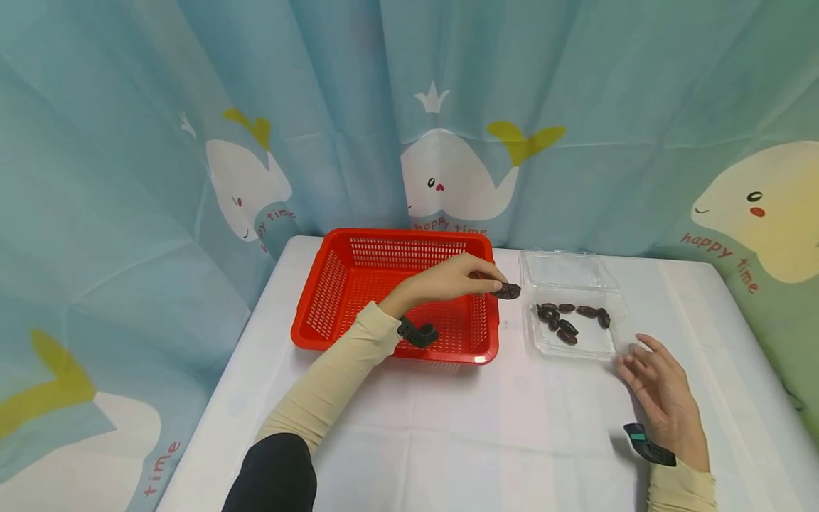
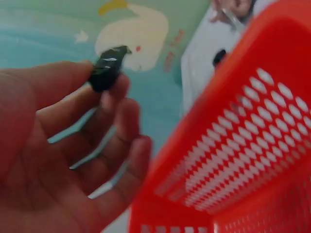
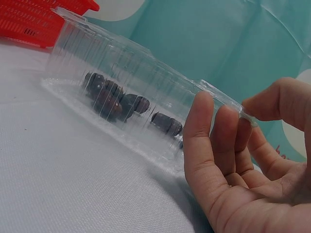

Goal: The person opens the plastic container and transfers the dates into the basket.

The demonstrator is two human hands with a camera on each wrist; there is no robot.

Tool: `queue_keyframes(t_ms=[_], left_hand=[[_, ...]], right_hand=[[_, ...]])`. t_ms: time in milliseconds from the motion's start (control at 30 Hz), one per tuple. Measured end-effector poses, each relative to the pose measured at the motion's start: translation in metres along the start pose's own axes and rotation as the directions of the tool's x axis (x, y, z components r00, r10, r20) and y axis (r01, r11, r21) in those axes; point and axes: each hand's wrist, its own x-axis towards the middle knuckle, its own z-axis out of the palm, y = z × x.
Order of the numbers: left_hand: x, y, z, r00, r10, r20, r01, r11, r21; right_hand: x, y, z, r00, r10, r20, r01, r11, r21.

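Observation:
My left hand is over the right rim of the red basket, pinching a dark, wrinkled date between thumb and fingertips. The left wrist view shows the same date held up beside the basket wall. To the right lies a clear plastic box with its lid hinged back. Several dates are scattered on its floor. At the box's near right corner is my right hand. In the right wrist view, its thumb and fingers pinch the clear rim.
A white cloth covers the table. Behind it hangs a blue-green curtain printed with whales, close to the table's back edge. The open lid lies toward that edge.

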Motion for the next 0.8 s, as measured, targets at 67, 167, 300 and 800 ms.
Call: queue_keyframes(t_ms=[67,167,300,800], left_hand=[[-0.005,-0.006,-0.007,0.999,-0.007,-0.031,0.006,1.000,-0.022],[-0.010,-0.016,-0.017,0.997,-0.027,-0.076,0.022,0.997,-0.068],[-0.016,-0.030,-0.029,0.988,-0.081,-0.132,0.072,0.995,-0.075],[-0.022,-0.090,-0.053,0.948,-0.267,-0.176,0.289,0.950,0.118]], right_hand=[[0.000,0.000,0.000,1.000,0.011,-0.002,-0.011,1.000,-0.006],[0.001,0.000,0.001,1.000,0.019,-0.018,-0.019,1.000,-0.020],[0.002,0.000,0.002,1.000,0.010,-0.027,-0.011,0.999,-0.030],[0.000,0.002,0.000,1.000,-0.025,0.000,0.025,1.000,-0.006]])
